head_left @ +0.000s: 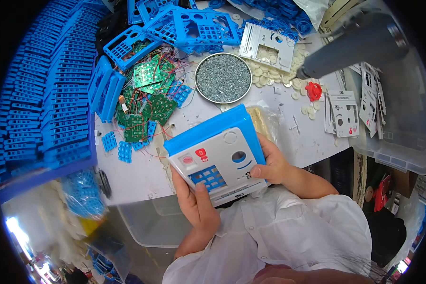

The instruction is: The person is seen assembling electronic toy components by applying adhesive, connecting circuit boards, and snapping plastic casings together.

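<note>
Between my two hands is a plastic housing, tilted up in front of my chest. Its white front panel (213,163) has a round hole, a square window and red printed marks, and it sits against a blue frame (208,125). A blue keypad (209,177) shows through the window. My left hand (196,203) grips the lower left edge, thumb lying by the keypad. On the right edge, my right hand (272,163) holds on with its thumb across the white face. The fingers behind the housing are hidden.
Behind the housing stands a round tin (196,87) of small screws. Green circuit boards (161,108) with wires lie left, blue frames (206,28) farther back. A dark electric screwdriver (355,47) hangs at right, near white discs (267,75) and white panels (343,113). Stacked blue parts (64,94) fill the far left.
</note>
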